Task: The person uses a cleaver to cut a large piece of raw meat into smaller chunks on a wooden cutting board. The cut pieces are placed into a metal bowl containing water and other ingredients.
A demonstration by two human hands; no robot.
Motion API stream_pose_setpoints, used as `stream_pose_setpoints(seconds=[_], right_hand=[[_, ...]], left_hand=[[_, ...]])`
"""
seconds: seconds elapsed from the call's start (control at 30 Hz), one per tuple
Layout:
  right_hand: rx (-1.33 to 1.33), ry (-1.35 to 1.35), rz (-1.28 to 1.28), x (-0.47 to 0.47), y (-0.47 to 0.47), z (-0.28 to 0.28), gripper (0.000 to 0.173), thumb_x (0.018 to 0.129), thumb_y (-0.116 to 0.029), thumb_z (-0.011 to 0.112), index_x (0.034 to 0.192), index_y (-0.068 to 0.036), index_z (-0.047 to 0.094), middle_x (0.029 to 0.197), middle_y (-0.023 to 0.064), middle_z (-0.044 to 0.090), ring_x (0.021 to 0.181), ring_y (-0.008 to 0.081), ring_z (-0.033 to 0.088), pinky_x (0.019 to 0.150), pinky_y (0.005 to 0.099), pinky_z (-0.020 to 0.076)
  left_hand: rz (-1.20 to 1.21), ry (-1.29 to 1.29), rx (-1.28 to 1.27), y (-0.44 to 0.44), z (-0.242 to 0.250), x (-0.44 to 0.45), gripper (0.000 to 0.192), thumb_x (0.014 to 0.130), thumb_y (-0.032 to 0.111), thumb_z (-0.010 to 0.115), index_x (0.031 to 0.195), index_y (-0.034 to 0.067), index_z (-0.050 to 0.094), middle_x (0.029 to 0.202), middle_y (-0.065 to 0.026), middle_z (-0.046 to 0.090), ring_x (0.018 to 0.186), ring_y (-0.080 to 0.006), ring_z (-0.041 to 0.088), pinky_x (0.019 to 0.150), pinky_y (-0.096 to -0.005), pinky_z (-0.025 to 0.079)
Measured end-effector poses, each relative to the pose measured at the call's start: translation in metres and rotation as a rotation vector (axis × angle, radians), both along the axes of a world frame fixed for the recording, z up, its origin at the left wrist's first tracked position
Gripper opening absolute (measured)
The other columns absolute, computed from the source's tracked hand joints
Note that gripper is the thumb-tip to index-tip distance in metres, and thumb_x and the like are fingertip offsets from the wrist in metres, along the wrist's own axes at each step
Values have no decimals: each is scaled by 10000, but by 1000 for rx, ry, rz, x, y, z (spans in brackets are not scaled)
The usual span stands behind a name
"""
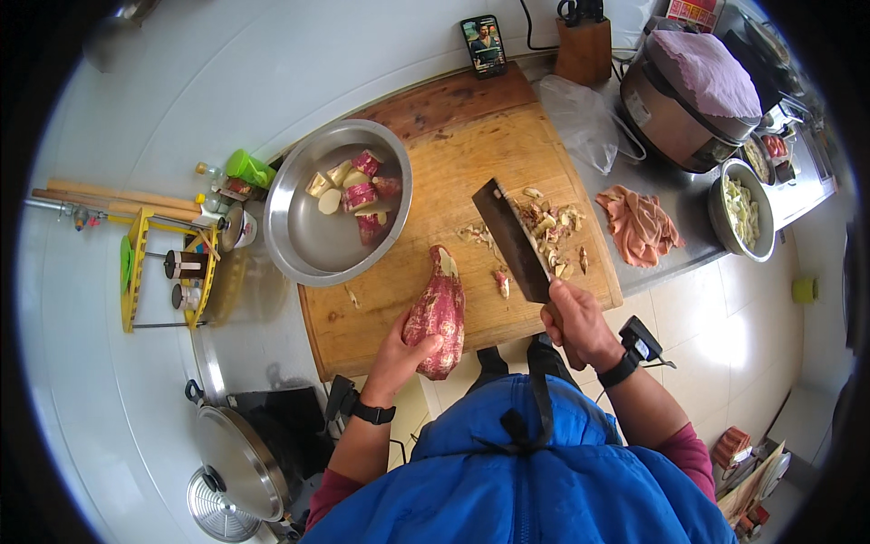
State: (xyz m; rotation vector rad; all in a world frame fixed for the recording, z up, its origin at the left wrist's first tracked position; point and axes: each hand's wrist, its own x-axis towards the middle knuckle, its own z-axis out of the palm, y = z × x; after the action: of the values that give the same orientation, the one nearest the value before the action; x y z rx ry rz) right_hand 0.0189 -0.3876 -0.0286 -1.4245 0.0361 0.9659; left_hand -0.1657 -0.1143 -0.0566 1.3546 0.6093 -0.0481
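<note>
My left hand [406, 357] grips a large red-skinned root, apparently a sweet potato [438, 319], at its thick lower end. Its narrow top has a pale peeled patch and lies over the front of the wooden cutting board [469, 163]. In my right hand [581, 323] is the handle of a Chinese cleaver [511, 238], whose broad dark blade slants up and left above the board. Peelings and scraps [554, 224] are heaped along the blade's right side. A steel basin [284, 224] on the board's left holds several cut root chunks [360, 197], some still red-skinned.
A phone [484, 46] leans on the wall beside a knife block [583, 51]. To the right are a plastic bag [581, 122], a crumpled cloth [639, 228], a rice cooker [669, 102] and a bowl of cut vegetables [742, 211]. A lidded pan [238, 462] sits at lower left.
</note>
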Motion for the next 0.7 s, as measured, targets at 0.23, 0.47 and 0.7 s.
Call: stream_pose_setpoints(seconds=[0.23, 0.47, 0.7], right_hand=[[-179, -901, 416, -11, -30, 3, 422, 1033, -294, 669, 1436, -171, 677, 866, 183, 701, 797, 334, 726, 732, 411, 581], [-226, -1087, 685, -18, -55, 23, 403, 1001, -394, 688, 1385, -272, 714, 769, 87, 611, 660, 301, 663, 586, 430, 548], [-211, -1161, 775, -17, -60, 29, 425, 975, -344, 726, 1380, -216, 719, 743, 82, 608, 632, 288, 643, 573, 425, 531]], left_hand=[[-28, -35, 294, -17, -3, -1, 829, 850, 207, 898, 1499, -48, 450, 1323, -125, 668, 1179, -191, 657, 1039, -367, 529], [-12, 11, 501, -37, -6, -1, 912, 765, 233, 938, 1483, -39, 445, 1314, -193, 677, 1214, -301, 676, 1042, -400, 529], [6, 103, 647, -45, -9, -8, 891, 767, 246, 925, 1460, -22, 432, 1337, -197, 638, 1255, -317, 631, 1063, -406, 500]])
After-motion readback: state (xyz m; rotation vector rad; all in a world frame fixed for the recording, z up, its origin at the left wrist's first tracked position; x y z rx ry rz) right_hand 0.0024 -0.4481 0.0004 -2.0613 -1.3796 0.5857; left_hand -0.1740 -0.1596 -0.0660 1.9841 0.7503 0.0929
